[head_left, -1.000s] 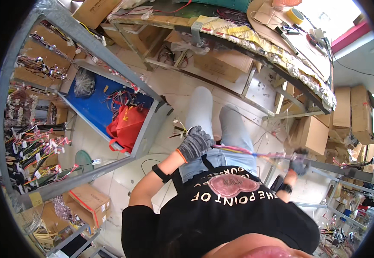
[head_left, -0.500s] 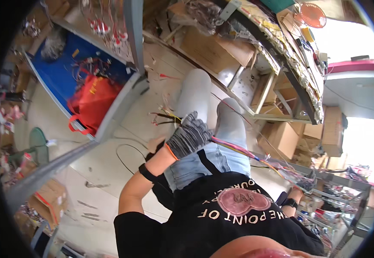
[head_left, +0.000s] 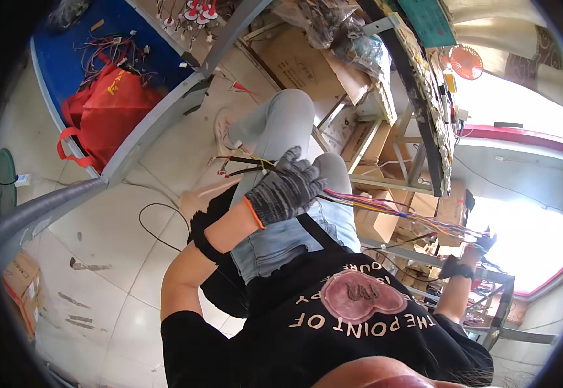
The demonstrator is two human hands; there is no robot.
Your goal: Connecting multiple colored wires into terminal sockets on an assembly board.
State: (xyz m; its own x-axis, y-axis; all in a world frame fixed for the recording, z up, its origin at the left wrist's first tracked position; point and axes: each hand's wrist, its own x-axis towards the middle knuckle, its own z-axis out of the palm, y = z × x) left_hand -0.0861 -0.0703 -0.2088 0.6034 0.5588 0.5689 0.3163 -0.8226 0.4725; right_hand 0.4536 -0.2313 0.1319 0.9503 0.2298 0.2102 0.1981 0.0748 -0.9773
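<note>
Blue tray sits upper left with red bag in it, multicolour wire bundle strung from centre toward the right, gloved left hand curled closed around it, right hand farther along, too small and glary to tell its grip, small connectors poking out leftward.

The gray-gloved left hand, in front of the person's lap, has its fingers closed round a wire bundle, whose connector ends stick out to the left. The strands run taut to the dark-gloved right hand, out at the right, its grip too small to make out. Far left, a red bag lies in a blue-bottomed tray; far right, a cardboard box sits under the table.
</note>
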